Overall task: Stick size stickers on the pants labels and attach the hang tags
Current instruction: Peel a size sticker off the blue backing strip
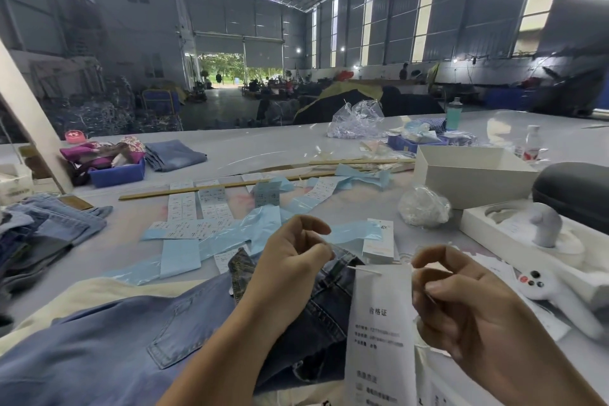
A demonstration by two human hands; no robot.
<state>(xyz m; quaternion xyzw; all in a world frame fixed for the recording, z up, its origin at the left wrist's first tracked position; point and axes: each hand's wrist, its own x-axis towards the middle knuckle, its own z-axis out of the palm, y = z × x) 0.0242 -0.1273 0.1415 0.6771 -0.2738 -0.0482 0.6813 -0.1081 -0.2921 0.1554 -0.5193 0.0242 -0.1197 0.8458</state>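
White hang tag [379, 333] cut off below; string perhaps pinched.

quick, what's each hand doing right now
Left hand: pinching the thin tag string at the jeans waistband.
Right hand: pinching the string's other end beside the hang tag.

**Layout at the worktable, placed from the hands**

Pants [138, 339] lie on the table [280, 148], beneath and left of the left hand [290, 260]. Hang tag [382, 323] stands between the left hand and right hand [468, 310]. Sticker strips [211, 227] lie beyond the left hand. Stack of tags [379, 241] sits just beyond both hands. Open box [474, 175] lies farther off, beyond the right hand. Folded jeans [43, 231] rest far left of the left hand
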